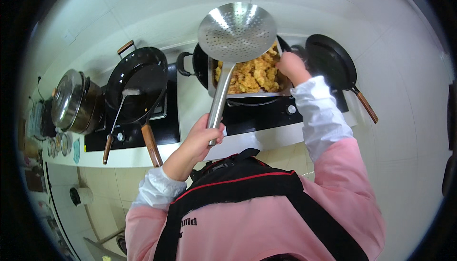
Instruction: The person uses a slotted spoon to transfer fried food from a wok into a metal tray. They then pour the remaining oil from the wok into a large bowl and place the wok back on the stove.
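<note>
My left hand (pixel 204 136) is closed around the handle of a perforated metal skimmer (pixel 237 34), whose bowl is raised over the far left part of a rectangular metal tray (pixel 259 95). Golden battered fried pieces (pixel 255 75) fill much of that tray, and the skimmer hides part of them. The tray rests over a black two-handled wok (pixel 200 64) on the right-hand cooktop. At the tray's right side is my right hand (pixel 293 67), touching its rim or the food there; its fingertips are hidden, so I cannot tell which it grips.
To the left, a black wok (pixel 137 82) holds a wooden-handled spatula (pixel 117 118); beyond it stands a lidded metal pot (pixel 68 104). A black frying pan (pixel 332 62) leans at the right. Small glass jars (pixel 64 144) stand at the left counter end. A tiled wall (pixel 310 11) rises behind.
</note>
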Tool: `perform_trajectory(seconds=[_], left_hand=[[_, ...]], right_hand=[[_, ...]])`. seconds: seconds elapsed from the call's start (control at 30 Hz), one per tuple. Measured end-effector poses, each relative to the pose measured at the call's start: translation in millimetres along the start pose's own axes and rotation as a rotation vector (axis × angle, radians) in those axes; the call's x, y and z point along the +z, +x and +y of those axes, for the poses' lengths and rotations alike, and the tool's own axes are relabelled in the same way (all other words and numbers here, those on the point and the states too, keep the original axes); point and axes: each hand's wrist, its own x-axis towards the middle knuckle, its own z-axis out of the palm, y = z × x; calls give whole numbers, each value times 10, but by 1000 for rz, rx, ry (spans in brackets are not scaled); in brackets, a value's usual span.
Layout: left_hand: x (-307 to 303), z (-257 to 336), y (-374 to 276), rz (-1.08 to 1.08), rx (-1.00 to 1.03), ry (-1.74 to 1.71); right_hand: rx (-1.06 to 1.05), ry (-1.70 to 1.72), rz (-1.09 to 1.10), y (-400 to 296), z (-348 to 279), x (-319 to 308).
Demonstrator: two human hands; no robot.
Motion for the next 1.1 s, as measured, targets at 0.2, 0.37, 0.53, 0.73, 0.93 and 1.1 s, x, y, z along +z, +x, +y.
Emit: perform_trajectory(seconds=[0.2, 0.37, 0.53, 0.73, 0.93, 1.1], left_hand=[[-181, 221, -9, 39, 85, 107], [-206, 588, 262, -18, 181, 187], [-32, 678, 494, -103, 211, 56], [2, 865, 998, 43, 256, 241], [-114, 827, 1375, 45, 276, 289], [-130, 831, 1510, 45, 303, 281]], right_hand=[[-45, 26, 9, 290, 73, 108], [15, 99, -31, 364, 117, 130], [59, 181, -34, 433, 179, 201], [4, 91, 35, 462, 182, 281], [4, 104, 86, 525, 229, 399], [29, 182, 92, 482, 237, 413]])
